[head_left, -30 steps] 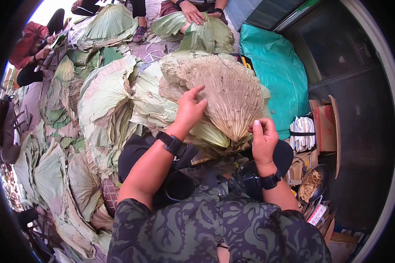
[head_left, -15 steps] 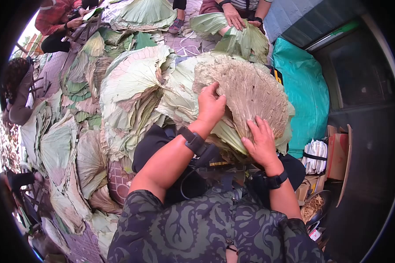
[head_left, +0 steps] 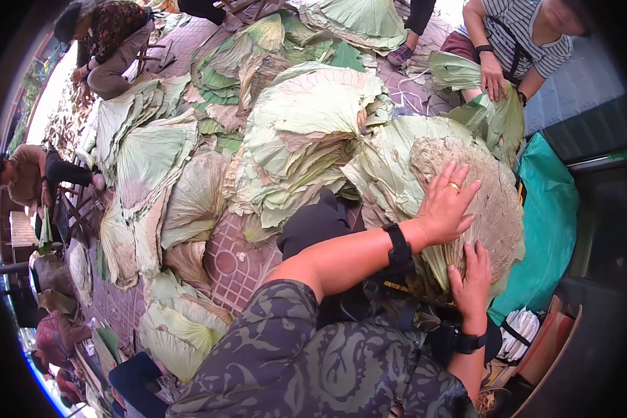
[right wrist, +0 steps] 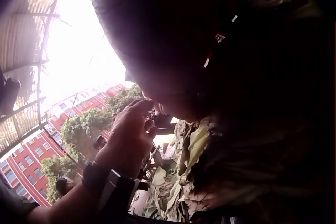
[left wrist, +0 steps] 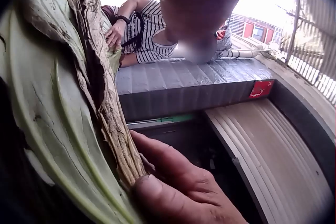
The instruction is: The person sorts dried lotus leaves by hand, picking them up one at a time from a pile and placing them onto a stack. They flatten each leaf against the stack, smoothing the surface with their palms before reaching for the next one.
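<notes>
A large, brown, dried fan-shaped leaf [head_left: 498,191] lies on a pile of pale green leaves [head_left: 386,164] before the person. My left hand [head_left: 449,205], with a ring, rests on it, fingers spread and straight. Lower down, my right hand [head_left: 472,285] touches the leaf's narrow end, fingers extended and thumb apart. In the left wrist view, the right thumb and a finger [left wrist: 168,155] lie along a crinkled brown leaf edge [left wrist: 107,98], beside green ribbed leaf [left wrist: 58,113]. The right wrist view is mostly dark, with the left hand [right wrist: 128,137] across from the camera.
More leaf stacks [head_left: 306,115] spread over the paved floor [head_left: 233,261] to the left. A person in a striped top [head_left: 512,45] handles a green leaf [head_left: 498,122] ahead. At right are a teal sheet [head_left: 547,216], a strapped paper bundle [head_left: 519,334] and cardboard [head_left: 554,341].
The head view has turned left. My left hand has moved from the leaf's left side onto its middle and flattened. My right hand went from bent fingers at the narrow end to extended fingers on the leaf.
</notes>
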Demonstrator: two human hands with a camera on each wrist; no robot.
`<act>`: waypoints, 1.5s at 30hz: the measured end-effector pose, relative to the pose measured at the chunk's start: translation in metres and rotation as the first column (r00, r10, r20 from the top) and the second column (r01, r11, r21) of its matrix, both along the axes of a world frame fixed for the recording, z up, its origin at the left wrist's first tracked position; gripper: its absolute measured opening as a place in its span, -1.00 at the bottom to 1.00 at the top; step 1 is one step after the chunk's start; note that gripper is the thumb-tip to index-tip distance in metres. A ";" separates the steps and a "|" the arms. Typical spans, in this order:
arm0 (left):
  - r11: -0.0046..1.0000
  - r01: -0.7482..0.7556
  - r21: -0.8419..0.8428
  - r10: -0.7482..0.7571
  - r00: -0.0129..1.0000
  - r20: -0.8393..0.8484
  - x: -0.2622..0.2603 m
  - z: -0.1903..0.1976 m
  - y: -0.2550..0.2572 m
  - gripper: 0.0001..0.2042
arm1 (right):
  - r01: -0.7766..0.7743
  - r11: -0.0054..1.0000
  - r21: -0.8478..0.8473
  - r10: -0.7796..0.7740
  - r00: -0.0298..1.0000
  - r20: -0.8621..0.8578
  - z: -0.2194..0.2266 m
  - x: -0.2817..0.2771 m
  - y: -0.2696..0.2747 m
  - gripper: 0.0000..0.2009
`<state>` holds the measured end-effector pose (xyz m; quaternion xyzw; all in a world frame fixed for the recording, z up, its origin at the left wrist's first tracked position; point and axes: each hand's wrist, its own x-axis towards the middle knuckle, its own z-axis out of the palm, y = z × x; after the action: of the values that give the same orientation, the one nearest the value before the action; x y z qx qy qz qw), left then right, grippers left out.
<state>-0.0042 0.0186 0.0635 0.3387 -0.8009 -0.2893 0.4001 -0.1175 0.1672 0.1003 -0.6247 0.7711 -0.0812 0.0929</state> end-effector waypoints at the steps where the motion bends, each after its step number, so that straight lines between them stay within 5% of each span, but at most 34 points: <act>1: 0.994 0.108 0.027 -0.110 0.988 0.107 0.000 -0.001 0.002 -0.44 | -0.009 1.000 0.004 0.009 1.000 0.000 -0.001 0.002 0.000 -0.45; 4: 0.918 0.367 0.148 -0.395 0.824 0.406 0.001 -0.010 0.007 -0.48 | -0.023 1.000 -0.018 0.023 1.000 -0.009 0.001 -0.001 0.000 -0.46; 10: 0.915 0.385 0.123 -0.400 0.821 0.408 0.004 -0.007 0.004 -0.50 | -0.055 0.998 0.035 0.055 0.998 -0.006 0.022 -0.015 -0.013 -0.49; 12: 0.914 0.389 0.112 -0.399 0.823 0.405 0.005 -0.008 0.004 -0.50 | -0.021 1.000 -0.019 0.024 0.979 0.201 0.032 -0.027 -0.029 -0.54; 16: 0.915 0.387 0.113 -0.397 0.821 0.411 0.005 -0.004 0.004 -0.51 | 0.084 0.958 -0.275 -0.013 0.968 0.251 0.054 -0.045 -0.070 -0.59; 22: 0.899 0.412 0.152 -0.435 0.793 0.426 0.006 0.002 0.000 -0.50 | -0.045 0.812 -0.582 -0.040 0.990 -0.133 0.077 -0.081 -0.176 -0.50; 25: 0.892 0.421 0.163 -0.448 0.782 0.432 0.006 0.003 -0.002 -0.50 | -0.102 0.806 -0.583 -0.094 0.950 -0.296 0.083 -0.097 -0.226 -0.46; 30: 0.896 0.411 0.166 -0.441 0.791 0.423 0.008 0.005 -0.004 -0.50 | -0.005 0.905 -0.425 -0.133 0.946 -0.295 0.079 -0.117 -0.277 -0.50; 32: 0.885 0.430 0.176 -0.464 0.793 0.394 0.008 0.004 -0.005 -0.51 | 0.134 0.962 -0.236 -0.204 0.931 -0.302 0.081 -0.121 -0.285 -0.57; 37: 0.886 0.427 0.182 -0.463 0.787 0.407 0.007 0.005 -0.005 -0.51 | 0.102 0.984 -0.148 -0.154 0.902 -0.403 0.082 -0.126 -0.277 -0.75; 45: 0.886 0.440 0.148 -0.459 0.782 0.422 0.006 0.001 -0.004 -0.51 | 0.040 0.852 -0.523 -0.258 0.900 -0.352 0.130 -0.150 -0.232 -0.74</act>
<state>0.0017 0.0143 0.0649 0.2035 -0.9220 -0.3074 0.1180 -0.2671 -0.0652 0.2301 -0.5667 0.7719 -0.1539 -0.2434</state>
